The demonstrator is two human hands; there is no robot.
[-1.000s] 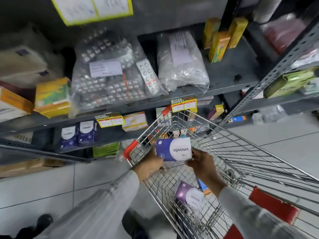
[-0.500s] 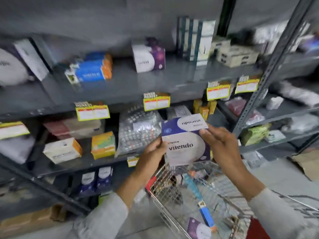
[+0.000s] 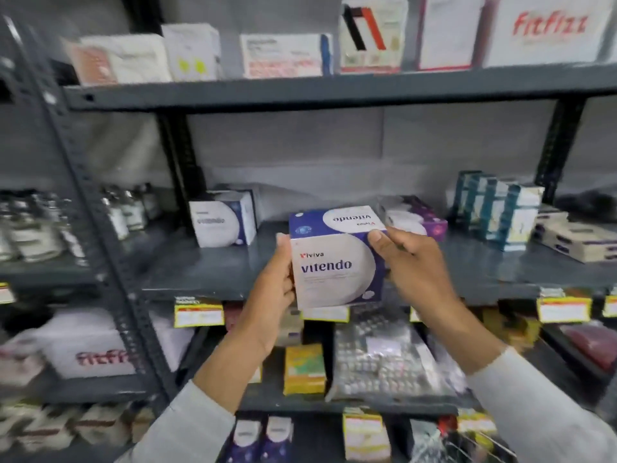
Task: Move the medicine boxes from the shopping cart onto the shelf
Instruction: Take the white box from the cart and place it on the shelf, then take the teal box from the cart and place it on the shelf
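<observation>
A white and blue Vitendo medicine box [image 3: 334,262] is held up in front of the grey middle shelf [image 3: 213,272], just above its front edge. My left hand [image 3: 272,295] grips its left side and my right hand [image 3: 410,262] grips its right side and top corner. A matching Vitendo box [image 3: 222,220] stands on the same shelf to the left. Only a sliver of the shopping cart [image 3: 467,446] shows at the bottom right.
A purple and white box [image 3: 414,218] lies on the shelf right behind the held box. Teal and white cartons [image 3: 497,208] stand further right. Yellow price tags [image 3: 198,314] hang on the shelf edge. Blister packs in a bag [image 3: 377,359] fill the shelf below.
Both hands have lifted the Vitendo box out of the cart and up to the middle shelf. The view has swung upward from the cart to the shelves.
</observation>
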